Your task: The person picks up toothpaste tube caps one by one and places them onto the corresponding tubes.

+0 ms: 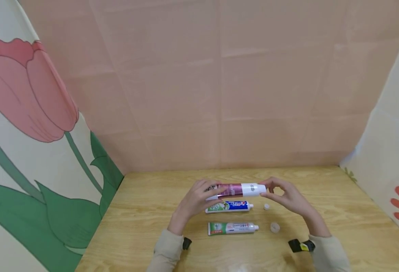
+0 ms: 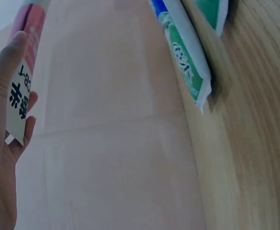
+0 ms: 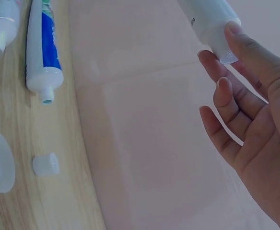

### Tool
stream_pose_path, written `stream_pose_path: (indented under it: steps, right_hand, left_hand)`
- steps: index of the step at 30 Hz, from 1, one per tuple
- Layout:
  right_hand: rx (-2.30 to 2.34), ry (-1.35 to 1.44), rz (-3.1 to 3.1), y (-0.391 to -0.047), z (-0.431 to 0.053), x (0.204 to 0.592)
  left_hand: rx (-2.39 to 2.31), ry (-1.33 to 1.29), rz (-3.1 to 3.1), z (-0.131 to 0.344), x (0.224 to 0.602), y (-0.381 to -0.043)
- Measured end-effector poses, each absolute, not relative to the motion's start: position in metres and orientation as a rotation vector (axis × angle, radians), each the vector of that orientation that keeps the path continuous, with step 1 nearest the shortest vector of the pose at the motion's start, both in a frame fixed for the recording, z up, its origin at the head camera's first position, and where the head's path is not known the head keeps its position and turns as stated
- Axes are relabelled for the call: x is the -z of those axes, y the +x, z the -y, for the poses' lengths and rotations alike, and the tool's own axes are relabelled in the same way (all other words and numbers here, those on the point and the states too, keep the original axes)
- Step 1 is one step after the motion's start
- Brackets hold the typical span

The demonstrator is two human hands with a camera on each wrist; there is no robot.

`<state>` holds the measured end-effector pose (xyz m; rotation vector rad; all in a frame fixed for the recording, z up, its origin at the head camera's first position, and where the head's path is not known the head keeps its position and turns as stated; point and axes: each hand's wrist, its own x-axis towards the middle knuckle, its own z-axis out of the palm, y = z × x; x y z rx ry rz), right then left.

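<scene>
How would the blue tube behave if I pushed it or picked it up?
The blue tube would probably slide rather than roll, given its flattened tail. Its nozzle looks uncapped, so squeezing might push contents out. Being smooth, it could feel slippery.

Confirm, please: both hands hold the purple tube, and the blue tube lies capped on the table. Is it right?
The blue tube lies uncapped: the right wrist view shows its bare nozzle. The left hand and right hand hold the purple tube.
</scene>
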<state>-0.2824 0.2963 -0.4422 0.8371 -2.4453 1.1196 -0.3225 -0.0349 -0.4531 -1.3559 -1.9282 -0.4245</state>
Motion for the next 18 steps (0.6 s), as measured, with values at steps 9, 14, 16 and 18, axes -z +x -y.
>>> stream_pose_path:
  steps: [9, 14, 16, 18]
  right_hand:
    - [-1.1, 0.895, 2.451, -0.288, -0.299, 0.451]
    - [-1.083, 0.908, 2.439, -0.286, -0.298, 0.456]
    - [-1.08, 0.911, 2.43, -0.284, -0.295, 0.454]
    - [-1.088, 0.914, 2.422, -0.282, -0.292, 0.451]
  left_hand:
    - [0.412, -1.372, 1.964, 0.036, 0.464, -0.329]
    - [0.39, -1.387, 2.001, 0.037, 0.47, -0.331]
    - [0.392, -1.392, 2.009, 0.037, 0.471, -0.332]
    - [0.408, -1.403, 2.016, 0.037, 0.472, -0.333]
